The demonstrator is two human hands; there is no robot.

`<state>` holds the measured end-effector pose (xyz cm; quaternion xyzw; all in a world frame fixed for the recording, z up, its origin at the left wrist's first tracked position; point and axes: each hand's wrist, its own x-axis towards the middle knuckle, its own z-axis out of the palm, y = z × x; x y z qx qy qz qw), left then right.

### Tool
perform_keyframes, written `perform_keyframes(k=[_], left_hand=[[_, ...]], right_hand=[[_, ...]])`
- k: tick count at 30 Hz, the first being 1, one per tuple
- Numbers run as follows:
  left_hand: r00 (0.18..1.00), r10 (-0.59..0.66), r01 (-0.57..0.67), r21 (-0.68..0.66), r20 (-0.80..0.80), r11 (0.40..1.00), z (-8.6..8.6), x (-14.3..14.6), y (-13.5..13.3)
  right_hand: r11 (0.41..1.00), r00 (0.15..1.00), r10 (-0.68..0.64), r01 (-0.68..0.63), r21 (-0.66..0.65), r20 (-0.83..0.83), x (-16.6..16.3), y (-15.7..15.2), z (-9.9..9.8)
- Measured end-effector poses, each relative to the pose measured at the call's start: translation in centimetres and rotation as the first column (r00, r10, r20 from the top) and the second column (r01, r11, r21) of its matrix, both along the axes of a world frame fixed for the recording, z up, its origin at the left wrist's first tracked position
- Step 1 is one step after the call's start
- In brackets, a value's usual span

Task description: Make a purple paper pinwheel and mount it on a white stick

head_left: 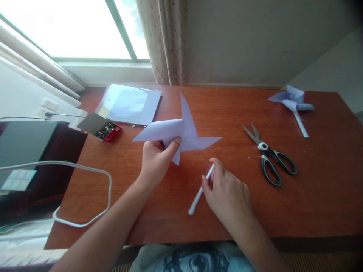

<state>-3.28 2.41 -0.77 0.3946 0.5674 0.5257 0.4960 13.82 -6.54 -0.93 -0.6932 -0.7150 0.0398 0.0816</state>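
Observation:
Above the middle of the table, my left hand (157, 156) pinches a white paper pinwheel (188, 132) near its centre, thumb on top. Its pointed blades spread left, right, up and down. Lower right of it, my right hand (228, 189) has its thumb and fingers closed around a thin rolled paper stick (197, 198), which slants down to the left. Pinwheel and stick are apart. To the right of my right hand lie scissors (263, 147) with black and grey handles, blades partly spread. A second paper pinwheel (296, 100) with a paper stick rests at the far right.
A small red box (109, 132) with its flap up stands at the left, beside a stack of paper in a clear sleeve (129, 104). A white cable (109, 189) loops over the table's left edge. Tiny paper scraps dot the wooden table (320, 200).

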Motion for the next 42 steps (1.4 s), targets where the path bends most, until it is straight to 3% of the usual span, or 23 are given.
perform_keyframes(k=[2,4,7,9,11,13,14,17,20,27,31,39,42], left_hand=[[0.999,0.031,-0.03,0.024,-0.022,0.999,-0.3,0.0,0.1],[0.998,0.053,-0.052,0.029,-0.029,0.998,-0.7,-0.1,0.3],[0.997,0.072,-0.072,0.03,0.017,0.997,-0.9,-0.2,0.7],[0.995,0.07,-0.074,0.052,0.076,0.996,-0.6,0.0,1.1],[0.991,0.062,-0.073,0.083,0.12,0.994,-0.1,0.4,1.5],[0.99,0.05,-0.063,0.099,0.129,0.993,0.6,1.0,1.9],[0.991,0.043,-0.056,0.104,0.124,0.993,0.9,1.4,2.0],[0.993,0.034,-0.046,0.113,0.11,0.992,1.6,2.1,2.3],[0.993,0.066,-0.077,0.11,0.101,0.991,1.6,2.3,2.2],[0.992,0.107,-0.113,0.093,0.071,0.989,1.3,1.4,1.4],[0.996,0.085,-0.086,0.041,0.024,0.995,1.7,1.3,1.2],[0.996,0.091,-0.09,0.023,-0.015,0.996,2.1,1.6,1.0],[0.995,0.094,-0.094,0.029,-0.015,0.995,2.0,1.7,0.9]], right_hand=[[0.998,1.0,0.02,-0.02,0.056,0.004,0.0,0.6,0.0],[0.998,0.998,0.049,-0.048,0.028,-0.026,0.8,1.5,0.3],[0.979,0.934,0.145,-0.182,-0.087,-0.328,2.7,3.3,1.2],[0.946,0.712,0.132,-0.3,-0.128,-0.69,3.6,4.7,2.0],[0.925,0.373,-0.055,-0.33,-0.188,-0.926,3.7,6.3,2.7],[0.895,0.06,-0.266,-0.354,-0.27,-0.962,3.1,7.9,3.1],[0.877,-0.05,-0.335,-0.382,-0.292,-0.941,2.6,8.5,3.1],[0.839,-0.223,-0.42,-0.464,-0.283,-0.879,1.1,9.8,2.8],[0.821,-0.284,-0.457,-0.5,-0.277,-0.843,0.3,9.9,2.0],[0.824,-0.329,-0.495,-0.471,-0.315,-0.804,0.3,9.0,0.3],[0.807,-0.314,-0.528,-0.476,-0.351,-0.789,0.2,8.8,0.3],[0.778,-0.398,-0.564,-0.55,-0.304,-0.723,0.1,8.6,0.2],[0.766,-0.388,-0.585,-0.554,-0.328,-0.712,0.1,8.6,0.2]])
